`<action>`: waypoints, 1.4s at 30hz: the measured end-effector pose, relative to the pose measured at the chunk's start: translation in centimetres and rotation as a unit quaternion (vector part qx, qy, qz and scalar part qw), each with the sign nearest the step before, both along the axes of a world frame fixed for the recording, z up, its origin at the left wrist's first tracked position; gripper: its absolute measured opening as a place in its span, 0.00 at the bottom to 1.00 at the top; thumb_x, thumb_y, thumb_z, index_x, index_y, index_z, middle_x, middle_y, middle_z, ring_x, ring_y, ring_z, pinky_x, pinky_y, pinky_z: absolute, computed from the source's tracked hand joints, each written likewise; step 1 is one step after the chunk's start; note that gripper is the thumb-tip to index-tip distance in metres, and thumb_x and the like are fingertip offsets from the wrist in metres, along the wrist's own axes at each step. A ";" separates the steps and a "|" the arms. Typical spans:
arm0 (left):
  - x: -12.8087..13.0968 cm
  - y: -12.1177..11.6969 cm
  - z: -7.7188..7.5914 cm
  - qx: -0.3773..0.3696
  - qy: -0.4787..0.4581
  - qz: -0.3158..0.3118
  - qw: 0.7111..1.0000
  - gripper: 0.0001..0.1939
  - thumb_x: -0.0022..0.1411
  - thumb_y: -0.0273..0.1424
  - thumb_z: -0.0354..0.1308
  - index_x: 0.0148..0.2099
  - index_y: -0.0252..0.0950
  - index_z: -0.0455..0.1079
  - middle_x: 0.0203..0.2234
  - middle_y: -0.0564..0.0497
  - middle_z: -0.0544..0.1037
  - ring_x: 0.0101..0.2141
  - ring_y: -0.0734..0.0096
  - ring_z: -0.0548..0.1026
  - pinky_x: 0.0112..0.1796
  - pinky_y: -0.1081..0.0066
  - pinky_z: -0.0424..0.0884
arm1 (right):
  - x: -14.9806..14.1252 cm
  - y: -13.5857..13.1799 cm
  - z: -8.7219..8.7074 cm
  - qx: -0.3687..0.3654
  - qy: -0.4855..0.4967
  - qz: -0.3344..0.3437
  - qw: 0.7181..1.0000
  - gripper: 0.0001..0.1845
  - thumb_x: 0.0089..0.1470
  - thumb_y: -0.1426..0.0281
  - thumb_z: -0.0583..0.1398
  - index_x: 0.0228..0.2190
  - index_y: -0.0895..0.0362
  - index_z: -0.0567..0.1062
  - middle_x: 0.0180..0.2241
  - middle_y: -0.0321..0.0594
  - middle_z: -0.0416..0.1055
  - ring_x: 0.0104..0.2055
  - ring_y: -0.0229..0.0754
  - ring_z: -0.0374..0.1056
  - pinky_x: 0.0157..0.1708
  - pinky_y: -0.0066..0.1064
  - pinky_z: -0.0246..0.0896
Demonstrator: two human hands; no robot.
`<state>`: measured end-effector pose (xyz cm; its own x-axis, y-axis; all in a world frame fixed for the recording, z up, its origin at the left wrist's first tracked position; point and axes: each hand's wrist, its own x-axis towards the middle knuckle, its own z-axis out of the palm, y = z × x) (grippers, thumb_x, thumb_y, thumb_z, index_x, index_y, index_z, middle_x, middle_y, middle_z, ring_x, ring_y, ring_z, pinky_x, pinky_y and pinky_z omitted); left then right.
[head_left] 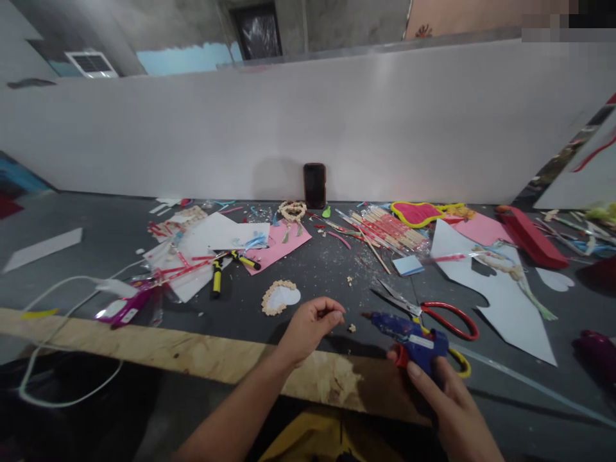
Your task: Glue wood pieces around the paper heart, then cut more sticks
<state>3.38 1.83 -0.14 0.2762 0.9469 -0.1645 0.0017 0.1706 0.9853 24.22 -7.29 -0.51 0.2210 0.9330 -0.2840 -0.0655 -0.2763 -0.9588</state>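
1. Person at the dark counter (235, 314), bare hands both over its near side.
2. Right hand (447, 388): fingers clamped on the handle of a blue glue gun (418, 343), red trigger under them. Gun sits right of centre, near side, nozzle pointing left toward the other hand.
3. Left hand (310, 330): near centre, fingers curled, thumb and index tips close to each other. From here I can't tell if they meet or pinch anything.
4. White heart (283, 296) lies flat just left of the left hand, beige pieces lining part of its edge; right side bare.
5. Small beige bit (351, 328) on the counter between left hand and gun nozzle; more crumbs farther off.
6. Scissors (409, 307) lie just beyond the gun, blades spread a little, pointing far left; gun covers part of the handles.
7. Far middle: phone (314, 185) upright near the white partition (192, 135), beige beaded ornament (292, 210) to its left.
8. Left: pink sheet (289, 247), white papers (206, 231), tool with black-and-yellow handles (217, 279), purple packet (128, 309).
9. Right: sticks in red-printed wrap (385, 228), pink piece with yellow border (416, 215), cut white sheet (520, 321), long red object (534, 237) at far right.
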 end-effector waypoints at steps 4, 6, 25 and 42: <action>0.0 -0.3 -0.3 -0.049 -0.066 0.027 0.996 0.11 0.49 0.35 0.62 0.33 0.34 0.72 0.23 0.54 0.73 0.23 0.79 0.64 0.26 0.78 0.58 | -0.6 -0.1 0.0 0.032 -0.091 0.035 0.995 0.18 0.48 0.55 0.58 0.35 0.55 0.74 0.31 0.41 0.75 0.32 0.44 0.70 0.29 0.29 0.67; 0.0 -0.4 -0.4 -0.070 -0.085 0.039 0.993 0.11 0.48 0.35 0.63 0.33 0.33 0.73 0.23 0.53 0.74 0.22 0.80 0.64 0.25 0.78 0.57 | -0.9 -0.2 0.2 0.055 -0.130 0.051 0.989 0.17 0.49 0.56 0.57 0.35 0.55 0.74 0.31 0.40 0.75 0.31 0.42 0.69 0.30 0.28 0.66; -0.1 -0.8 -0.2 -0.095 -0.128 0.043 0.986 0.12 0.46 0.35 0.64 0.33 0.32 0.73 0.23 0.52 0.74 0.23 0.80 0.65 0.26 0.78 0.58 | -0.9 -0.8 -1.5 0.104 -0.300 0.051 0.947 0.17 0.52 0.56 0.53 0.37 0.54 0.71 0.31 0.40 0.72 0.34 0.42 0.66 0.35 0.30 0.63; 0.0 -1.0 -0.2 -0.098 -0.110 0.041 0.988 0.14 0.45 0.36 0.64 0.32 0.33 0.71 0.23 0.53 0.74 0.23 0.80 0.65 0.25 0.78 0.58 | -0.7 -1.0 -2.0 0.097 -0.292 0.057 0.950 0.17 0.52 0.57 0.53 0.38 0.55 0.71 0.31 0.40 0.72 0.34 0.43 0.67 0.36 0.31 0.63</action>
